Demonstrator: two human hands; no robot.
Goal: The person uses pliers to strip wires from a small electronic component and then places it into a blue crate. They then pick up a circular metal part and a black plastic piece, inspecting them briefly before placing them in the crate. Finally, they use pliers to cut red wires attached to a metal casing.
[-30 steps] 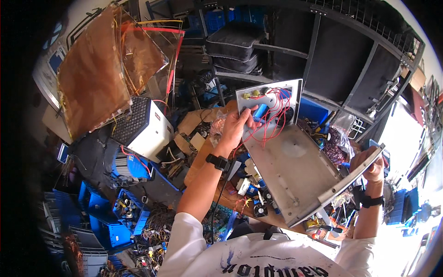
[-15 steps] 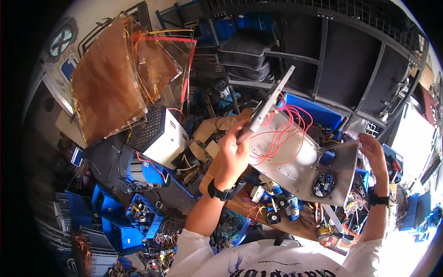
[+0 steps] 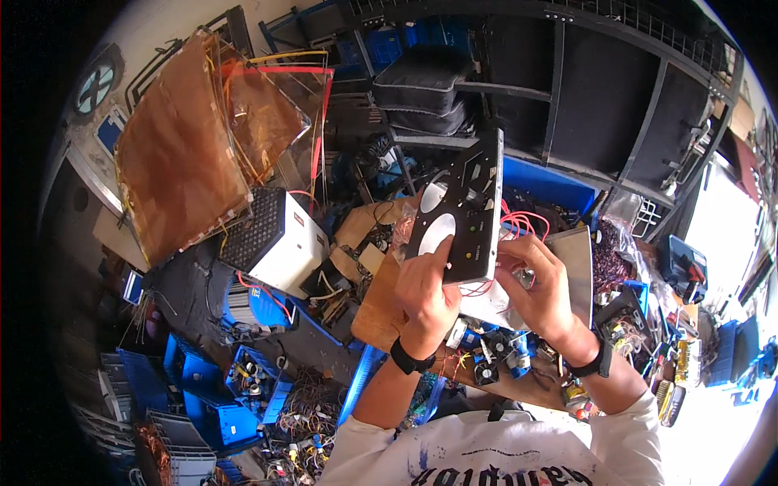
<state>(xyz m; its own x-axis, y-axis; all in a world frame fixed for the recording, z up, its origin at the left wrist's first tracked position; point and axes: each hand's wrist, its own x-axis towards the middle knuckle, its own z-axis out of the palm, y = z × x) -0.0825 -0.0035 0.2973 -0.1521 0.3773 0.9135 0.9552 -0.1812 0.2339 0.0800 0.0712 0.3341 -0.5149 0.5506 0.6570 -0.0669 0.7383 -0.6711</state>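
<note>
My left hand [image 3: 431, 293] grips the lower edge of a black front panel [image 3: 468, 215], fingers wrapped round it. The panel is tilted upright and has white round patches, cutouts and small green and yellow dots on its face. My right hand [image 3: 535, 283] is at the panel's right lower edge, fingers bent together by its back side; what they pinch, if anything, I cannot make out. Red wires [image 3: 525, 219] trail from behind the panel near my right fingers. Beneath both hands lies a grey sheet-metal housing [image 3: 577, 251], partly hidden by my right hand and the panel.
Small motors and fans [image 3: 486, 368] crowd the wooden bench [image 3: 381, 300]. A blue bin [image 3: 551, 188] stands behind the housing. A white box with a black grille top [image 3: 284, 243] and large brown sheets [image 3: 182, 154] are at the left, above blue trays [image 3: 194, 373] of parts.
The panel has turned to show its black face and dropped slightly. My right hand has left the housing's right side and moved left to the panel. The housing sits lower, mostly covered.
</note>
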